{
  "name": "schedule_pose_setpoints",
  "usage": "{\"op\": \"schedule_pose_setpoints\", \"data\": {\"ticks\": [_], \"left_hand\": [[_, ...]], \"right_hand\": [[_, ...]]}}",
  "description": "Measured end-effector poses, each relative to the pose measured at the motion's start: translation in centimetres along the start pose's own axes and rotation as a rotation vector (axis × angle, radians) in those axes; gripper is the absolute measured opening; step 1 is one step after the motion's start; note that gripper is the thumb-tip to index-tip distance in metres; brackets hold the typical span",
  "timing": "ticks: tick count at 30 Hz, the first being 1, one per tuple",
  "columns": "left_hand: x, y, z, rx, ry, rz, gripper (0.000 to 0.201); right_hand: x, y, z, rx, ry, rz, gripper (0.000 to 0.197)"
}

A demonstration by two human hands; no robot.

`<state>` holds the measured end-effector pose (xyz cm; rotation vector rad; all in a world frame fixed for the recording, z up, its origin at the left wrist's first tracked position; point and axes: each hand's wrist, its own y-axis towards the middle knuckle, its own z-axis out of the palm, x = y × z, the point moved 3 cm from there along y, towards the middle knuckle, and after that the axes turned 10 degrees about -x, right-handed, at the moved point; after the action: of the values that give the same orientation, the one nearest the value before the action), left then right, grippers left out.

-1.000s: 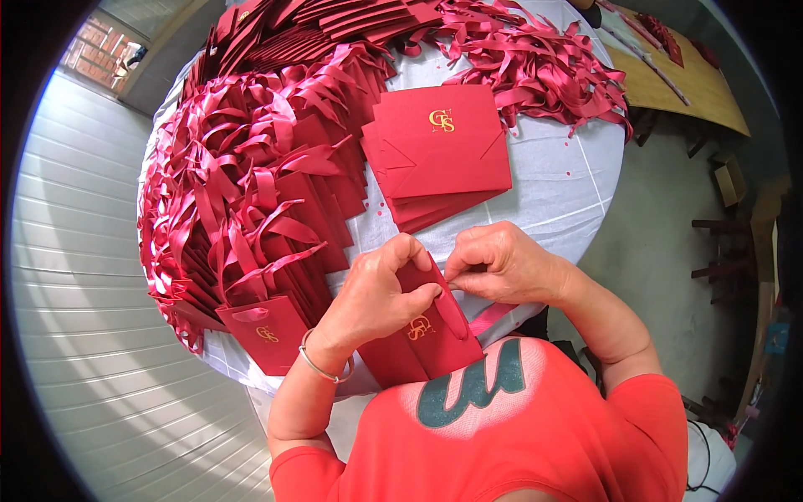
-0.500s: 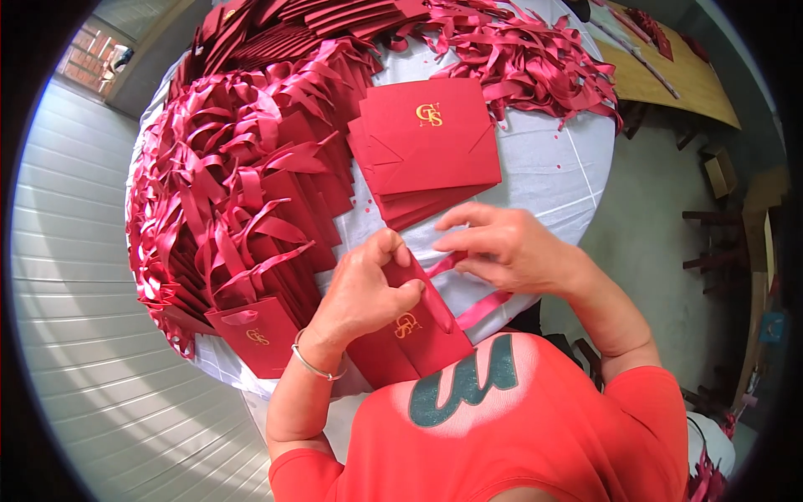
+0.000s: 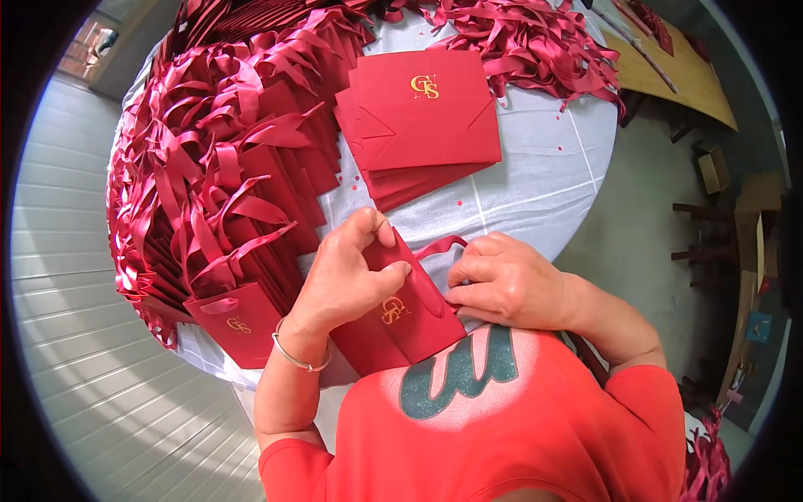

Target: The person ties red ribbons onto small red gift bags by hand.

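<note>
A small red paper gift bag [image 3: 410, 335] with a gold emblem lies at the table's near edge, against my shirt. My left hand [image 3: 339, 280] is closed on the bag's upper part, thumb across its face and fingers curled over the far edge. A dark pink ribbon [image 3: 441, 244] runs in a loop from the bag's top edge. To the right of the bag, my right hand [image 3: 514, 284] pinches the ribbon, with the fingertips close to the bag's edge. What lies under the right fingers is partly hidden. Another strip of ribbon lies flat along the bag's face.
A stack of flat red bags [image 3: 427, 125] lies ahead on the white tablecloth [image 3: 548, 184]. Rows of bags with ribbon handles [image 3: 242, 167] fill the left side. Loose ribbons [image 3: 535, 42] are heaped at the far right. A wooden table [image 3: 682, 79] and a cardboard box [image 3: 713, 171] stand beyond.
My right hand has moved down toward my body, its fingers closing in a pinch beside the bag. The ribbon's trailing lower strip no longer shows. My left hand keeps its hold.
</note>
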<state>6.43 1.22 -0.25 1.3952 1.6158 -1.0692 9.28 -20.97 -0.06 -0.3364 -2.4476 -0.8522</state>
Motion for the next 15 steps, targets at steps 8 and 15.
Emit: {"op": "schedule_pose_setpoints", "data": {"ticks": [8, 15], "left_hand": [[-0.2, 0.0, 0.3, 0.031, 0.105, -0.016, 0.034], [-1.3, 0.0, 0.7, 0.027, 0.261, 0.016, 0.035]], "right_hand": [[0.3, 0.6, -0.6, 0.147, -0.152, -0.190, 0.011], [0.8, 1.6, -0.7, 0.252, -0.161, -0.302, 0.009]]}}
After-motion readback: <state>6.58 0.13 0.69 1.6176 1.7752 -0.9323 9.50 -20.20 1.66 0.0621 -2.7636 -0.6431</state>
